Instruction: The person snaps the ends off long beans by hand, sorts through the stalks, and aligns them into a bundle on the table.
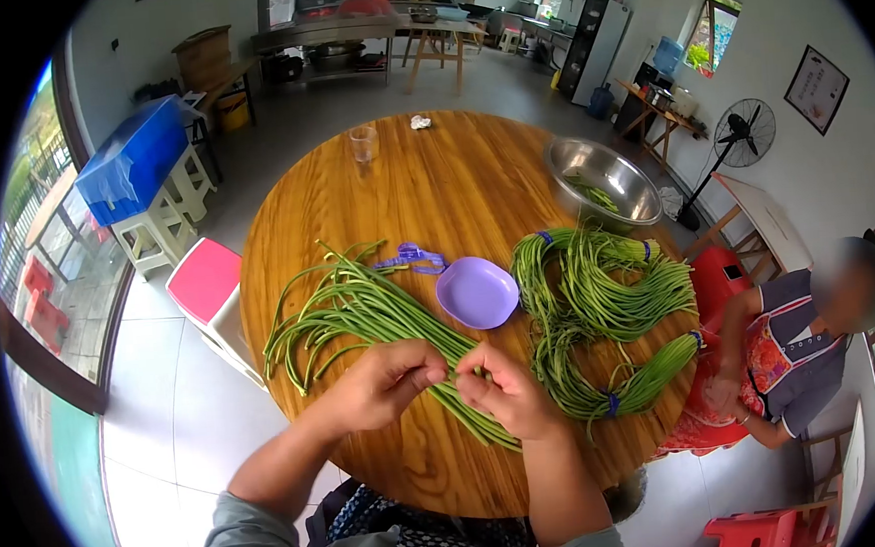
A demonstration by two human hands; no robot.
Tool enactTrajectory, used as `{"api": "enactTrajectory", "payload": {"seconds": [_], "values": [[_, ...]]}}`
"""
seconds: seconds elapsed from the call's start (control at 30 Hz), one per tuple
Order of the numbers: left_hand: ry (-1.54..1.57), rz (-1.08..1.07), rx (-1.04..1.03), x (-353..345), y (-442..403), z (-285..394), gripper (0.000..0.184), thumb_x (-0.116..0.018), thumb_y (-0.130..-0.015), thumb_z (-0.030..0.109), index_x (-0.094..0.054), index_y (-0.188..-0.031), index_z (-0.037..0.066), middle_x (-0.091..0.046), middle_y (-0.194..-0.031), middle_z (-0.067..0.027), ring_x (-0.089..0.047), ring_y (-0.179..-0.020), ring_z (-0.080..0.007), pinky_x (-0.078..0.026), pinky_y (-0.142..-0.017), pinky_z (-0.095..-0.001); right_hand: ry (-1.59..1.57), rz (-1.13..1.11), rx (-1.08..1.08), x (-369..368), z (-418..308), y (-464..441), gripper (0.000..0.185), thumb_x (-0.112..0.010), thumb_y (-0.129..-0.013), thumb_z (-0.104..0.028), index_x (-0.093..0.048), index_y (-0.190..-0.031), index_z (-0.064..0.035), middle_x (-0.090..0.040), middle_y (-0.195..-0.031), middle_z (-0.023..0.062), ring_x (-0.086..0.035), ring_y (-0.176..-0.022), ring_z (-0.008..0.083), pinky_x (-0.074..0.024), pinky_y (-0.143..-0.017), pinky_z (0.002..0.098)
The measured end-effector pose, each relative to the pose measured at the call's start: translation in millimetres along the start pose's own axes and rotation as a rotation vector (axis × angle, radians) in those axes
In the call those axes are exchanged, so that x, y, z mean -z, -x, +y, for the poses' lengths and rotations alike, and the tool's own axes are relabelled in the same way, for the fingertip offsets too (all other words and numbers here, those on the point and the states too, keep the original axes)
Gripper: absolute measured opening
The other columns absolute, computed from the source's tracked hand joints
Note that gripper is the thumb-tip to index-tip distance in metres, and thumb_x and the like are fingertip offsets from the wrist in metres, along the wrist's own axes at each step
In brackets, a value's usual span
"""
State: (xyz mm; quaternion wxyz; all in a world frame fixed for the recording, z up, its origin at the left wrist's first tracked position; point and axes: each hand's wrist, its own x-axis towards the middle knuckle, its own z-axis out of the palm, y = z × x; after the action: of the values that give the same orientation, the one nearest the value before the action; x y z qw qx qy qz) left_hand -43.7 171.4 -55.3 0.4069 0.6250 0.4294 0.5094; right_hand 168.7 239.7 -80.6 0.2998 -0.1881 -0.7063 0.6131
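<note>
Narrowly pinched, the left hand (389, 382) and right hand (507, 392) hover above slender green beans (384, 302); I cannot tell whether they hold anything. Smooth purple bowl (477, 293), one o'clock; coiled beans (609, 293), two, on grainy wood (453, 192).

gap between glass (364, 145) and steel bowl (634, 183), green bundles (609, 288) obstructing right side

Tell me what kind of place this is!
It looks like a kitchen with eating space, maybe a small restaurant's. Long green vegetables lie on a big round table, and there's a metal counter at the back.
</note>
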Motion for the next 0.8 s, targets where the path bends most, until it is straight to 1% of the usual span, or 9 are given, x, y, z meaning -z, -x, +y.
{"api": "enactTrajectory", "payload": {"seconds": [0.07, 0.17, 0.27, 0.4, 0.5, 0.57, 0.63, 0.7, 0.8], "values": [[0.038, -0.418, -0.049, 22, -4, 10, 0.012, -0.056, -0.104, 0.012, -0.061, -0.102, 0.001, -0.064, -0.094, -0.0007, -0.058, -0.092, -0.0084, -0.048, -0.082, -0.0277, -0.233, -0.185, 0.006, -6, -6, 4, 0.008, -0.056, -0.103, -0.012, -0.054, -0.11, -0.0078, -0.056, -0.082, 0.0022, -0.048, -0.069, 0.0091, -0.0395, -0.059, 0.0244], [0.526, -0.182, 0.038, -2, -5, 13, 0.011, -0.055, -0.104, 0.012, -0.059, -0.103, 0.002, -0.062, -0.094, 0.0008, -0.057, -0.089, -0.0105, -0.046, -0.082, -0.0278, -0.81, 0.03, 0.076, -34, -28, -1, 0.009, -0.057, -0.102, -0.009, -0.053, -0.111, -0.0078, -0.054, -0.081, 0.0037, -0.043, -0.065, 0.0093, -0.0332, -0.057, 0.0231], [-0.07, 0.068, -0.151, -9, -4, 26, 0.012, -0.059, -0.102, 0.013, -0.061, -0.099, 0.002, -0.065, -0.094, -0.0061, -0.061, -0.089, -0.0174, -0.047, -0.079, -0.0293, -0.672, 0.131, 0.185, -33, -28, -8, 0.011, -0.058, -0.103, -0.011, -0.054, -0.112, -0.0077, -0.055, -0.08, 0.0027, -0.044, -0.066, 0.0099, -0.0352, -0.058, 0.0236], [-0.614, -0.088, -0.36, 12, -3, 36, 0.01, -0.067, -0.086, 0.011, -0.064, -0.092, 0.004, -0.065, -0.094, -0.01, -0.062, -0.09, -0.0314, -0.051, -0.075, -0.0368, 0.102, 0.143, 0.047, -15, -31, 5, 0.009, -0.06, -0.1, -0.01, -0.054, -0.107, -0.0065, -0.055, -0.08, 0.0008, -0.049, -0.067, 0.0086, -0.0393, -0.057, 0.0269], [-1.138, -0.278, -0.527, 15, -1, 30, 0.017, -0.064, -0.078, 0.013, -0.065, -0.093, 0.007, -0.063, -0.09, -0.0068, -0.062, -0.088, -0.0263, -0.051, -0.071, -0.0374, 0.542, 0.045, 0.011, -17, -46, 0, 0.008, -0.062, -0.098, -0.009, -0.056, -0.099, -0.0036, -0.054, -0.075, 0.0022, -0.055, -0.069, 0.0089, -0.0426, -0.056, 0.0308], [-1.158, -0.193, -0.588, -9, 5, 34, 0.016, -0.063, -0.073, 0.014, -0.064, -0.088, 0.008, -0.062, -0.086, -0.0057, -0.062, -0.082, -0.0241, -0.049, -0.067, -0.0362, 1.141, 0.245, 0.269, -22, -21, -12, 0.012, -0.065, -0.095, -0.011, -0.057, -0.101, -0.0051, -0.057, -0.081, 0.0149, -0.059, -0.068, 0.0246, -0.046, -0.061, 0.0364], [-1.094, -0.075, -0.638, -45, 22, 37, 0.017, -0.062, -0.069, 0.016, -0.064, -0.085, 0.009, -0.061, -0.081, -0.0052, -0.062, -0.077, -0.0216, -0.048, -0.063, -0.0356, 1.142, 0.376, 0.321, 8, 21, -21, 0.013, -0.065, -0.094, -0.012, -0.056, -0.098, -0.0049, -0.058, -0.081, 0.0128, -0.059, -0.065, 0.0243, -0.0462, -0.059, 0.0406], [-0.987, 0.136, -0.542, -43, 24, 44, 0.016, -0.063, -0.072, 0.011, -0.066, -0.088, 0.007, -0.061, -0.078, -0.0069, -0.063, -0.076, -0.0243, -0.049, -0.064, -0.0372, 0.556, 0.772, 0.108, 35, 20, -32, 0.013, -0.062, -0.099, -0.016, -0.055, -0.099, -0.0055, -0.057, -0.078, 0.0083, -0.053, -0.059, 0.0186, -0.041, -0.052, 0.0366], [-0.742, 0.106, -0.467, -10, 9, 41, 0.016, -0.061, -0.09, 0.005, -0.062, -0.104, -0.001, -0.063, -0.083, -0.0171, -0.063, -0.078, -0.0385, -0.05, -0.072, -0.0454, -0.35, 0.525, -0.112, 13, -3, -8, 0.02, -0.053, -0.106, -0.026, -0.056, -0.109, -0.0054, -0.057, -0.082, 0.0035, -0.043, -0.058, 0.0085, -0.0313, -0.052, 0.0215]]}}
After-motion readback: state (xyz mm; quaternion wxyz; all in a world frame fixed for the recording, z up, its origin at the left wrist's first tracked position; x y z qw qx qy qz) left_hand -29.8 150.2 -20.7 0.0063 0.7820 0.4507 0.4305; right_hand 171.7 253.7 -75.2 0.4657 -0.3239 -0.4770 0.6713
